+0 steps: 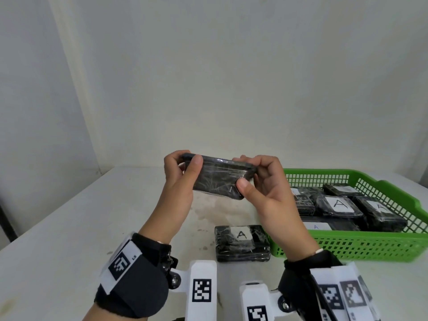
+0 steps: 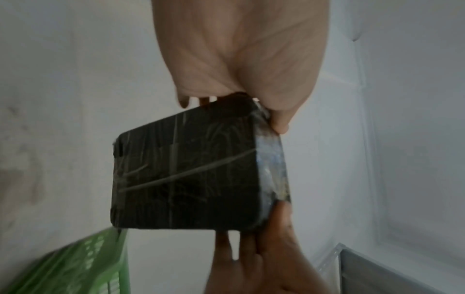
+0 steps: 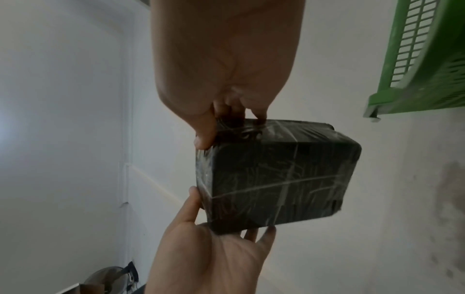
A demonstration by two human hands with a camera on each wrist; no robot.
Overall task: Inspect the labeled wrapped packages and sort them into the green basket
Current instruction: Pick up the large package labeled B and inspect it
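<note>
Package, black, film-wrapped: held aloft over the bench between my two hands, long axis running left to right, a plain face toward me, label not in sight. My left hand pinches the left end, thumb in front; my right hand pinches the right end likewise. Green basket: lies to the right, nearer my right hand, already holding several packages marked A. One more package marked A: flat on the bench, just beside the basket's left wall.
</note>
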